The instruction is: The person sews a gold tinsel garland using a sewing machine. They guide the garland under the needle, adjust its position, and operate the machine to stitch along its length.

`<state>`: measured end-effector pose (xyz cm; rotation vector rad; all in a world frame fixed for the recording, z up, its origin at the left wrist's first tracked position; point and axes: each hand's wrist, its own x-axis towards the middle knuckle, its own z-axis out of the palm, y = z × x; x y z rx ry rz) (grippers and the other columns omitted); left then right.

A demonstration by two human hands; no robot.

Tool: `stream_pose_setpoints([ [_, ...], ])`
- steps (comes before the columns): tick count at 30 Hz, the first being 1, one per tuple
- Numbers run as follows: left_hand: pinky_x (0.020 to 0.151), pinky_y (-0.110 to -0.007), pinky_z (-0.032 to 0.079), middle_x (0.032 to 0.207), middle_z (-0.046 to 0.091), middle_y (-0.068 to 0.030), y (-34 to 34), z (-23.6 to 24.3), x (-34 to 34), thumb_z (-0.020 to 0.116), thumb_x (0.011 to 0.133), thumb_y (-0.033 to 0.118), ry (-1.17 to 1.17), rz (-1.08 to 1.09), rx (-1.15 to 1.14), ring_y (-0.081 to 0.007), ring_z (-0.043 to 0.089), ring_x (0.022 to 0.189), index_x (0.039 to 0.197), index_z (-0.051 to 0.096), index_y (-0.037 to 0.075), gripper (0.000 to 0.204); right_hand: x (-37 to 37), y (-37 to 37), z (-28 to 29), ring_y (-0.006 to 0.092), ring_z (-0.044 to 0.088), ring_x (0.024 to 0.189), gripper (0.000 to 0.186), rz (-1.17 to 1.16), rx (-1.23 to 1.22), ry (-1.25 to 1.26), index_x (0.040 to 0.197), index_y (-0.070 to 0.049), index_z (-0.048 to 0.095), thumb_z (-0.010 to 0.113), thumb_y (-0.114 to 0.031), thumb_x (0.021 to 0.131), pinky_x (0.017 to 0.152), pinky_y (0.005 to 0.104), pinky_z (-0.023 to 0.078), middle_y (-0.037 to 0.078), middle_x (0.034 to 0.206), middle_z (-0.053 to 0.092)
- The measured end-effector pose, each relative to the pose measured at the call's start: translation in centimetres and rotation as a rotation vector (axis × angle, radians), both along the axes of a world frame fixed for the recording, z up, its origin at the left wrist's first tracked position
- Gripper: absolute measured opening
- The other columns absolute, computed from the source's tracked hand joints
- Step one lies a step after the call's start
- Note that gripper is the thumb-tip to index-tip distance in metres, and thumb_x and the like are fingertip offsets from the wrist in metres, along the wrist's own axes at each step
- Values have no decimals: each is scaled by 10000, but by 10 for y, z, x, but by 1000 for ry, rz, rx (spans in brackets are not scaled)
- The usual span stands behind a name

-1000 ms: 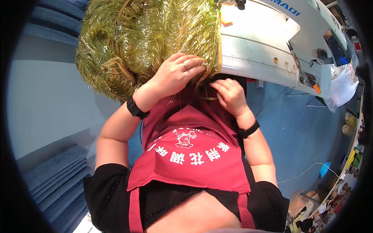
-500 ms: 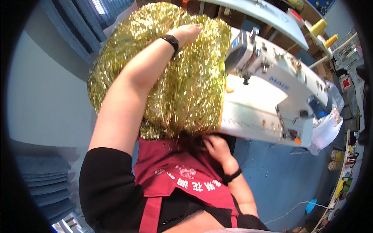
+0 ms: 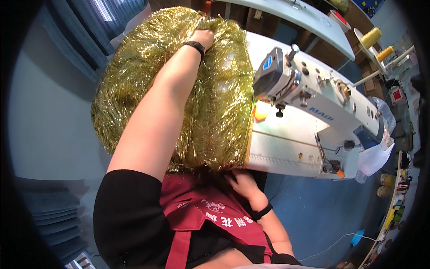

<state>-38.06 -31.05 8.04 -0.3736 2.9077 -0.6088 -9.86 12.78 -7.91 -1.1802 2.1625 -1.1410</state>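
Note:
A large mound of gold-green tinsel fringe (image 3: 215, 98) lies over the left part of the sewing machine, with a band along its right edge. My left hand (image 3: 202, 38) is reached to the top of the mound, fingers closed into the tinsel. My right hand (image 3: 242, 183) is low at the mound's near edge, below the machine bed (image 3: 282, 152), fingers curled, their tips and anything in them hidden in shadow. The white machine head (image 3: 309, 85) stands right of the tinsel, with an orange piece (image 3: 260, 113) by the needle area. My maroon apron (image 3: 215, 224) is under the hands.
A white table (image 3: 313, 22) is behind. Yellow thread cones (image 3: 371, 36) stand at the upper right, a white plastic bag (image 3: 376, 159) by the machine's right end. Blue curtains (image 3: 76, 40) hang at the left. A cluttered ledge (image 3: 394, 206) and a blue object (image 3: 357, 238) are at the right.
My left hand has moved from the near edge to the top of the tinsel. My right hand stays low by the machine. The view has tilted, showing more of the machine and table behind.

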Motion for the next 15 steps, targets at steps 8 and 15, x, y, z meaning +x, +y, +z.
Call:
stream_pose_setpoints([
  [8,891,-457,560,1059,740,-120,84,30,24,553,931,18,280,-336,-15,-299,726,1003,1183,674,93,289,2,10,0,386,700,955,263,-93,-142,59,1164,-43,713,690,-145,922,832,432,569,203,1059,724],
  [15,696,-308,611,967,696,-107,194,28,134,541,999,-2,-2,-270,56,-181,696,872,1096,684,26,175,2,7,-22,435,670,1022,331,-281,-223,81,1183,8,673,697,-207,932,880,463,547,243,1100,707],
])
